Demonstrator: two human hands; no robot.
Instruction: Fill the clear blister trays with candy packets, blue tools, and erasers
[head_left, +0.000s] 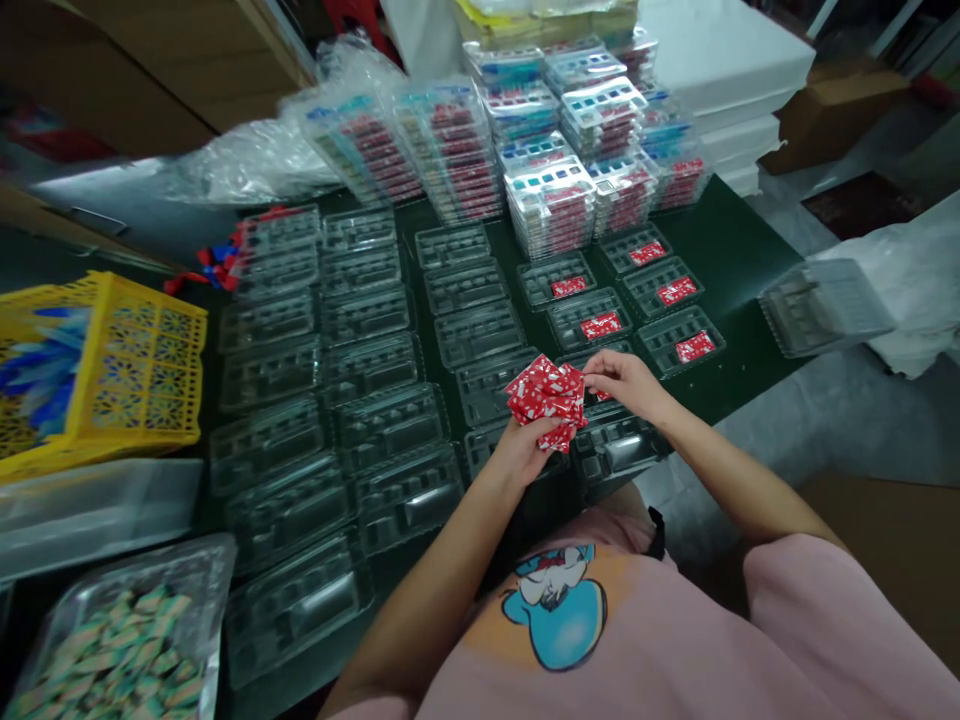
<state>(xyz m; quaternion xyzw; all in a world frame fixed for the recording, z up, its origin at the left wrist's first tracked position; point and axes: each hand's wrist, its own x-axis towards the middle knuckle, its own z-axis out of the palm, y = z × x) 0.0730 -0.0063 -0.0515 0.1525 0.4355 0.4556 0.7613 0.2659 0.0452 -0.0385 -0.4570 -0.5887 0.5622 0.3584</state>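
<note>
My left hand [529,448] is wrapped around a fanned bunch of small red packets with white print [546,395], held above the trays. At the right edge of that bunch, the thumb and forefinger of my right hand [626,382] are pinched on the corner of a packet. Beneath my hands lie clear plastic blister trays [619,440], partly covered by my hands and the bunch. Farther off, several trays each carry one red packet lying flat in a compartment, such as the packet at the right [695,346].
Rows of clear trays [390,415] cover the left of the dark green table [750,250]. Filled packs [551,205] stand stacked at the back. A yellow basket [142,350] of blue pieces and a tray of small green-and-tan pieces [127,650] are at left. Nested trays [821,300] sit at the right edge.
</note>
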